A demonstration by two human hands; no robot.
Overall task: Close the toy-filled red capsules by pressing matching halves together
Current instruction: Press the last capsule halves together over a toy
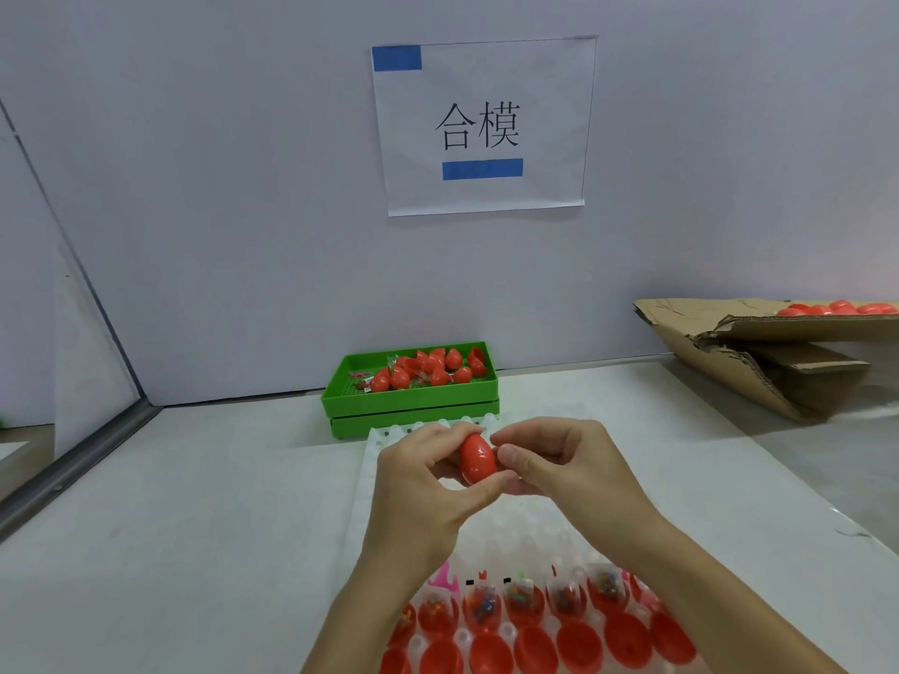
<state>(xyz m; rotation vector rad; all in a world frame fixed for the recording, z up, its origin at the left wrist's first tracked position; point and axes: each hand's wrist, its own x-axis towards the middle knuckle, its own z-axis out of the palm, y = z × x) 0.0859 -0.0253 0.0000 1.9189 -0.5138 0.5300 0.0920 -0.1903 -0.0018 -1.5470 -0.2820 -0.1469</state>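
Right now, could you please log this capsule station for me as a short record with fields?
Held item: red capsule, halves together
Left hand: grips capsule
Right hand: pinches capsule
White tray: near rows hold toy-filled halves and empty halves
Green tray: red capsule pieces, by the wall
Cardboard box: far right, red pieces inside
Wall sign: 合模

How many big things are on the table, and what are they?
Green trays: 2, stacked
White holder tray: 1
Cardboard boxes: 1
Red capsule held by left hand and right hand: 1
Total: 5
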